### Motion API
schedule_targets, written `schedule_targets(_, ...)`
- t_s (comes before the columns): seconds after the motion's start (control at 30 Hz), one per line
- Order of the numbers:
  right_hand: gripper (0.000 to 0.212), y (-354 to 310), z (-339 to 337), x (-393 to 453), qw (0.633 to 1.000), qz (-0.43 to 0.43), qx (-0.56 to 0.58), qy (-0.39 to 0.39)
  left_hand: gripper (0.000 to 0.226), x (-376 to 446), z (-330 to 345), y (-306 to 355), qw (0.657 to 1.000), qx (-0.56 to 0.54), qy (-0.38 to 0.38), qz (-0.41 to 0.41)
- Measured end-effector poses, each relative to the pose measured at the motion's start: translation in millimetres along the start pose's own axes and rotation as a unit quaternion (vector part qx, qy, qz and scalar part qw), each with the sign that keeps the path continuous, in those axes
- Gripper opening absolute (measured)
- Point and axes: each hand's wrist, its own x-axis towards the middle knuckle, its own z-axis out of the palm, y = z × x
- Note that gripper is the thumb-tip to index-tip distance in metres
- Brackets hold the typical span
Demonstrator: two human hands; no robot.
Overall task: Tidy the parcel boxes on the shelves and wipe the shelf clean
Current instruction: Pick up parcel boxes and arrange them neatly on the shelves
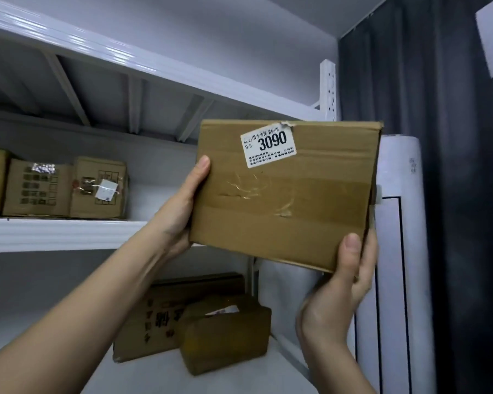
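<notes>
Box (285,194) clamped at opposite edges by left hand (180,206) and right hand (342,282), before shelf (60,234).

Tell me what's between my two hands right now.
The head view shows the cardboard parcel box with its 3090 label between them: left hand grips its left edge, right hand its lower right corner.

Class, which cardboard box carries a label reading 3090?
The held box, gripped by the left hand and right hand; the others sit on shelves.

Both forearms reach up. Left hand (180,206) grips the box (285,194), thumb on its face; right hand (339,294) grips its lower corner, thumb in front.
</notes>
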Motion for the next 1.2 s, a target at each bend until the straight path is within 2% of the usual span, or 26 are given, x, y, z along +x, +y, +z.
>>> schedule_targets(0.1,0.039,15.1,29.6,7.9,1.0,0.016,-0.004,-0.025,0.043,11.4,-17.4,16.0,0.999,0.018,0.027,0.028)
schedule_targets(0.27,0.038,50.1,65.5,19.4,0.995,0.052,-0.012,-0.089,0.038,24.3,-51.0,28.3,0.995,0.038,0.068,0.062)
schedule_targets(0.43,0.022,87.5,89.3,27.4,0.982,0.088,-0.023,-0.163,0.056,36.6,-86.7,23.4,0.988,0.085,0.114,0.066)
schedule_targets(0.67,0.048,137.8,105.0,37.3,0.951,0.127,-0.12,-0.257,0.037,54.5,-124.1,6.7,0.967,0.148,0.186,0.091)
schedule_targets(0.83,0.063,172.3,106.2,47.6,0.92,0.138,-0.229,-0.287,0.07,76.8,-143.8,0.6,0.945,0.247,0.192,0.092)
schedule_targets(0.97,0.054,181.6,110.7,59.4,0.885,0.111,-0.306,-0.333,0.081,89.4,-160.1,-2.9,0.936,0.303,0.17,0.062)
schedule_targets(1.1,0.056,193.1,117.5,77.5,0.826,0.127,-0.399,-0.377,0.124,100.5,-174.0,-3.5,0.914,0.372,0.163,0.017)
schedule_targets(1.13,0.059,197.3,121.6,81.0,0.812,0.129,-0.42,-0.383,0.128,103.3,-178.1,-2.6,0.907,0.387,0.167,-0.003)
schedule_targets(1.2,0.06,202.3,126.9,88.4,0.794,0.127,-0.449,-0.39,0.115,104.9,-178.7,-1.4,0.903,0.394,0.167,-0.047)
